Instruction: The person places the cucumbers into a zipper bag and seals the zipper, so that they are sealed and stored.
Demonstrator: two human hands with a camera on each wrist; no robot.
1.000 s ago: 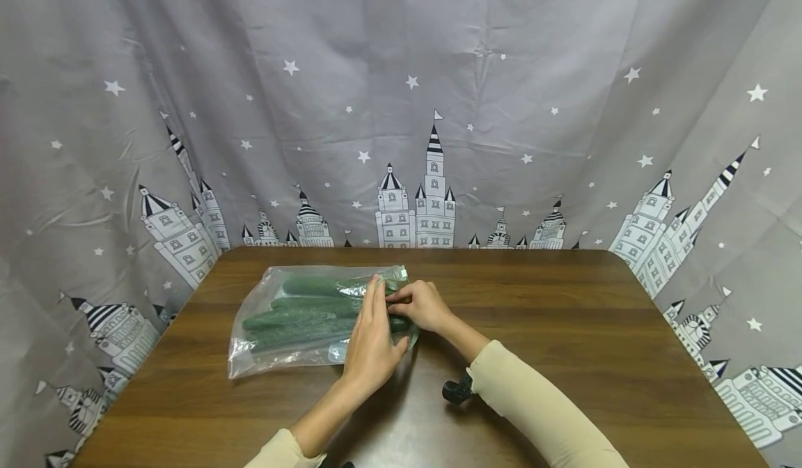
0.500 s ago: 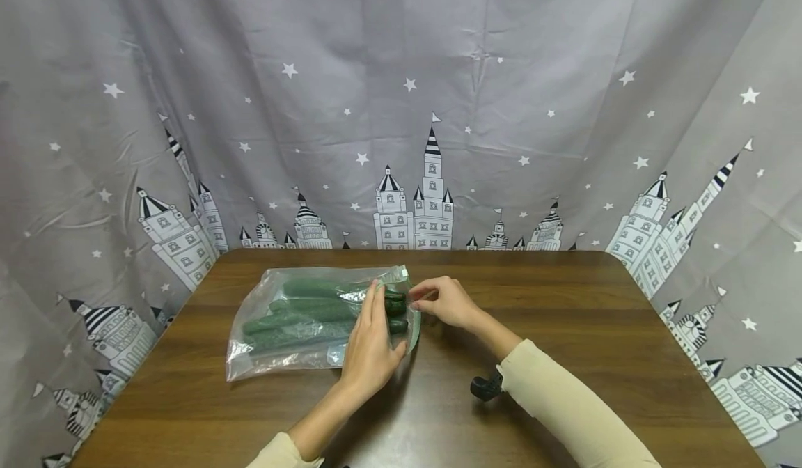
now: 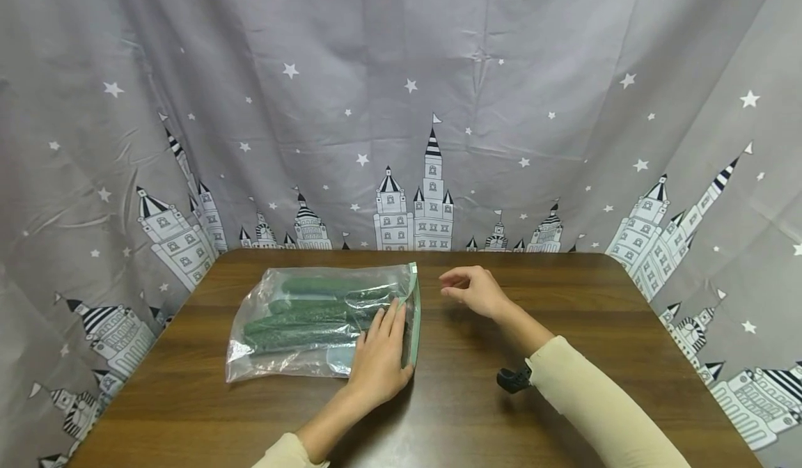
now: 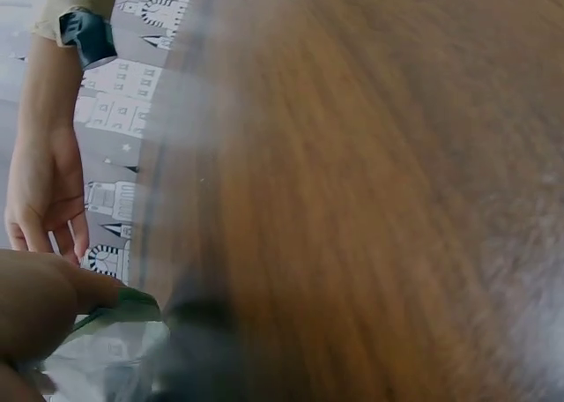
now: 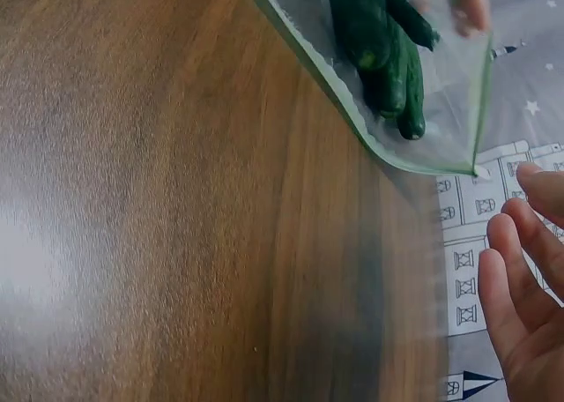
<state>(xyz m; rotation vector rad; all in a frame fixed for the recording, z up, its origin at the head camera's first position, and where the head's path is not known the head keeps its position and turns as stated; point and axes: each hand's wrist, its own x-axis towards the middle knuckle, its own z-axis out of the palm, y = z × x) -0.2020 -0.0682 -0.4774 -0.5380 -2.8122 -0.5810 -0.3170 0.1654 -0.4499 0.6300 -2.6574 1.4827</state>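
Note:
A clear plastic zip bag (image 3: pixel 258 294) with a green-edged mouth lies on the table, several cucumbers (image 3: pixel 313 311) inside it. My left hand (image 3: pixel 379 360) rests on the bag near its mouth, fingers fairly straight over the film. To the right of the bag, my right hand (image 3: pixel 477 292) hovers with loosely bent fingers and holds nothing. The right wrist view shows the bag's green rim (image 5: pixel 352 124) parted, with cucumber ends (image 5: pixel 388 85) visible within. In the left wrist view, part of the left hand (image 4: pixel 44 305) is beside the green edge, mostly cropped.
The brown wooden table (image 3: pixel 564 315) extends right and in front of the bag. A grey curtain (image 3: pixel 501 106) printed with castles and stars hangs behind the table and along its sides. A black strap piece (image 3: pixel 514 379) sits at the right sleeve's cuff.
My right hand has let go of the bag's mouth and drawn away to the right. The left hand has shifted slightly right and lowered flatter; the green edge now shows straighter.

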